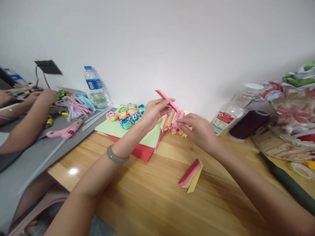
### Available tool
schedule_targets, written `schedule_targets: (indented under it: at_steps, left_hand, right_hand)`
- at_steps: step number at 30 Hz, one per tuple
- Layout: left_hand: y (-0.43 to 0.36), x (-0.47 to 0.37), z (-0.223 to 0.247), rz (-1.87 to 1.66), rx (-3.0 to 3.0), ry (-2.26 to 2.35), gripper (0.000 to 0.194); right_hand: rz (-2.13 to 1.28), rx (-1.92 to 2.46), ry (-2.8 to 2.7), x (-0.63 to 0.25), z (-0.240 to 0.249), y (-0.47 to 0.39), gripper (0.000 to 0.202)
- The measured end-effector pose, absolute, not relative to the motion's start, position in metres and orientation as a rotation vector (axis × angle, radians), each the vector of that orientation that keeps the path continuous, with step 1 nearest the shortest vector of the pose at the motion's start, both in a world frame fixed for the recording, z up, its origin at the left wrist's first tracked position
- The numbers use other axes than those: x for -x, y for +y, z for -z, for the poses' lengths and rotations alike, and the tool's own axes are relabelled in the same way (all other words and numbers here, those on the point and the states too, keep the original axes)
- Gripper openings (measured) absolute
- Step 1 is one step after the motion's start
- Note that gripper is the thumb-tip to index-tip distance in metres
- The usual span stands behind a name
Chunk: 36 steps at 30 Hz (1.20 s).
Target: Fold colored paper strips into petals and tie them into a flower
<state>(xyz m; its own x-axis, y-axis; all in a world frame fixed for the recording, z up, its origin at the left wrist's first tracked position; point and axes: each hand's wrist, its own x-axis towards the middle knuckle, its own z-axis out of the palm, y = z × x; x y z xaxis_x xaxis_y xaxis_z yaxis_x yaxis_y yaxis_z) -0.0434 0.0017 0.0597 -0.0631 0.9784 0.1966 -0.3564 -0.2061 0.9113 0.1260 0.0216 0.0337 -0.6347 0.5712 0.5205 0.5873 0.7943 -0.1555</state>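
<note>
A folded pink paper strip is pinched between the thumb and fingers of my left hand, raised above the table. My right hand has its fingers bent at the pile of folded paper pieces, pink, peach and yellow, by the wall. Whether a piece is between those fingertips is too small to make out. In front of me on the wood lie a few folded papers in red, pink and yellow. Several folded paper flowers sit on green paper sheets left of my left hand.
At left, another person's hands work above a grey mat holding a pink glue gun and pastel strips. A water bottle stands by the wall. Rightward are a clear jar, dark thread spool and basket.
</note>
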Motion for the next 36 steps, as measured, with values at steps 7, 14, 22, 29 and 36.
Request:
schedule_targets:
  at_steps: [7, 14, 22, 29, 36]
  left_hand:
    - [0.000, 0.052, -0.069, -1.581, -1.060, 0.852, 0.019]
    - [0.002, 0.056, -0.069, -1.592, -1.071, 0.831, 0.019]
    - [0.002, 0.057, -0.071, -1.578, -1.060, 0.795, 0.019]
    - [-0.004, 0.032, -0.058, -1.376, -0.967, 0.687, 0.016]
    - [-0.018, 0.001, -0.043, -1.086, -0.859, 0.570, 0.013]
  right_hand:
    - [0.307, 0.628, -2.768, -0.074, -0.031, 0.034, 0.025]
    - [0.506, 0.475, -2.896, -0.061, -0.026, 0.044, 0.024]
    - [0.593, 0.751, -2.606, -0.099, -0.046, 0.040, 0.022]
    - [0.188, 0.797, -1.912, -0.156, -0.047, 0.021, 0.009]
    - [0.355, 0.486, -2.078, -0.175, -0.041, -0.002, 0.013]
